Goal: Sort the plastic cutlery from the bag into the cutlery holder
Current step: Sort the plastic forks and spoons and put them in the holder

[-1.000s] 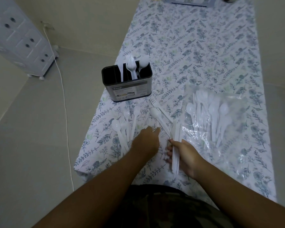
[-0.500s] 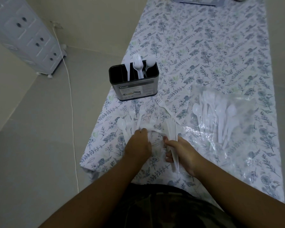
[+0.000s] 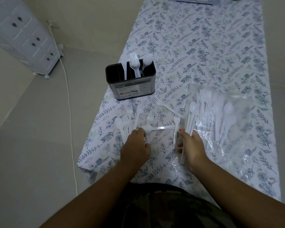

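A black-and-steel cutlery holder [image 3: 132,87] stands on the table's left side with a knife, a fork and a spoon upright in its compartments. A clear plastic bag [image 3: 234,102] holding several white spoons and forks lies to the right. Loose white forks and spoons [image 3: 127,119] lie in front of the holder, and a single fork [image 3: 160,102] lies further right. My left hand [image 3: 136,147] pinches the end of a white utensil [image 3: 161,128] that lies crosswise on the cloth. My right hand [image 3: 192,147] grips a bundle of white cutlery [image 3: 176,129], with a fork head on top.
The table carries a floral tablecloth [image 3: 196,46], and its left edge runs close to the holder and the loose pieces. A white drawer cabinet [image 3: 23,35] and a white cable [image 3: 69,112] are on the floor at the left. Objects sit at the table's far end.
My left hand went from lying flat on the cloth to pinching a utensil. The right hand kept its bundle and shifted slightly right. The camera moved closer.
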